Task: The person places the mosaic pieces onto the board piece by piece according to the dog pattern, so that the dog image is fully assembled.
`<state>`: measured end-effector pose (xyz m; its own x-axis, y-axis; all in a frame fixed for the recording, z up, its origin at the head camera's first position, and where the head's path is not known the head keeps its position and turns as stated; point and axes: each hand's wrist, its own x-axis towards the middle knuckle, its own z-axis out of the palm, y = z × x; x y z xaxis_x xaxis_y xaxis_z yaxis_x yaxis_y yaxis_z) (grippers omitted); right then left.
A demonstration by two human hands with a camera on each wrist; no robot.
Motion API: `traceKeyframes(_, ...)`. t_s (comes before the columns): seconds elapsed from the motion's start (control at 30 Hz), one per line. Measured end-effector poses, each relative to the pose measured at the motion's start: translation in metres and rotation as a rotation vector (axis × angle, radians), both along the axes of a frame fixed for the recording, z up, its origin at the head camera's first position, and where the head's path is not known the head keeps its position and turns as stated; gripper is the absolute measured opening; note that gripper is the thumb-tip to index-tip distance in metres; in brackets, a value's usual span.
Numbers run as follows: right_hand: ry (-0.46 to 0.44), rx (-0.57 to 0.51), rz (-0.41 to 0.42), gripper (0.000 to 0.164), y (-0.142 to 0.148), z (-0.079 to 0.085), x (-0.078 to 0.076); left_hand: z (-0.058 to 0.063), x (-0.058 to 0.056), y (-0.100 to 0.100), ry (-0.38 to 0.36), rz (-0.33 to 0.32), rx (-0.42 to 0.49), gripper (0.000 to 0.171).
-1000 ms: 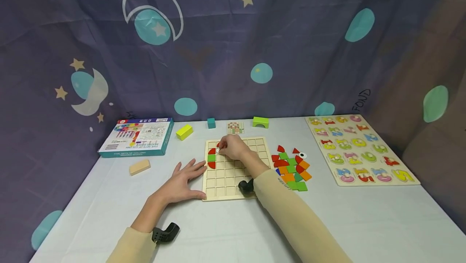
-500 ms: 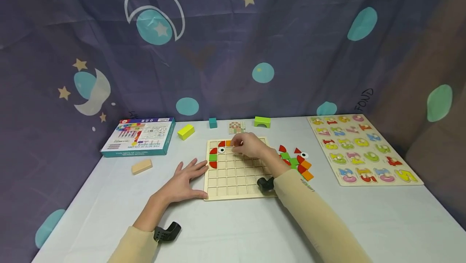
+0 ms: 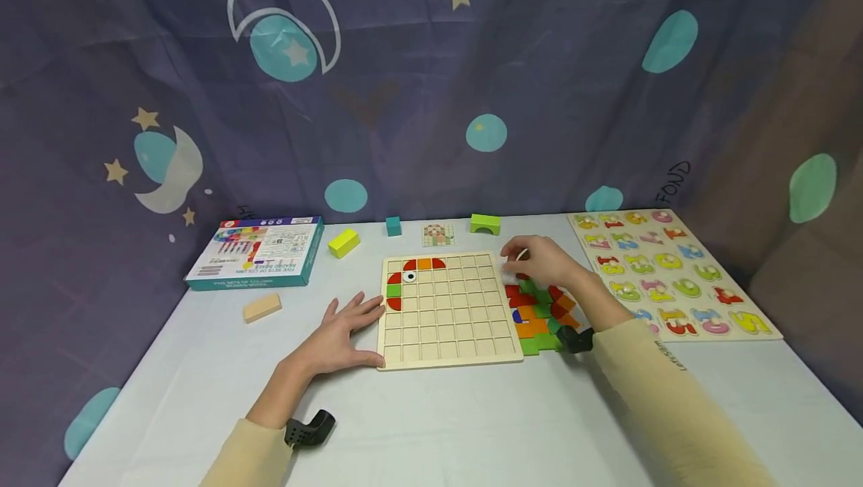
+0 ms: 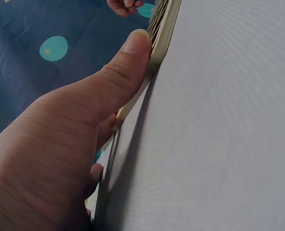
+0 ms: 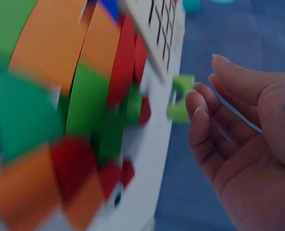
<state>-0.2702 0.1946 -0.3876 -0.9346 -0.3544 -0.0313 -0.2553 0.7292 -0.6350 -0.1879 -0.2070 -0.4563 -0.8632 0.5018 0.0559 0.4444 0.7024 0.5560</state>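
Note:
A wooden grid board lies on the table. In its upper left cells sit red rounded pieces, a green square, a white eye piece and an orange square. My left hand rests spread at the board's left side, thumb against its edge in the left wrist view. My right hand hovers past the board's right edge, over a pile of colored pieces. In the right wrist view, thumb and fingertips stand apart with nothing between them.
Behind the board lie a small pattern card, a green arch block and a teal cube. A yellow block, a boxed toy and a plain wooden block are leftward. A number puzzle lies right.
My right hand has moved right from the board to the pile. The eye piece, an orange square and a red piece now show in the upper cells. My left hand stays in place.

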Motion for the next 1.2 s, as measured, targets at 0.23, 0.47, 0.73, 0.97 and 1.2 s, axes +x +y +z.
traceKeyframes(0.23, -0.042, 0.052, -0.054, 0.029, 0.037, 0.004, 0.007, 0.000, 0.000, -0.002, -0.009, -0.002, 0.003, 0.099)
traceKeyframes(0.47, -0.056, 0.042, -0.082, 0.030, 0.059, -0.003, 0.013, 0.002, -0.001, -0.003, 0.001, 0.000, 0.011, 0.098)
traceKeyframes(0.73, -0.092, 0.025, -0.112, 0.030, 0.070, -0.018, 0.017, -0.002, 0.000, -0.001, -0.015, -0.003, 0.019, 0.099)
traceKeyframes(0.97, -0.104, 0.017, -0.135, 0.030, 0.079, -0.023, 0.019, -0.004, 0.001, 0.001, -0.004, 0.005, 0.018, 0.099)
traceKeyframes(1.2, -0.110, 0.038, -0.123, 0.030, 0.084, -0.029, 0.020, -0.001, -0.001, 0.000, -0.016, 0.003, 0.004, 0.100)
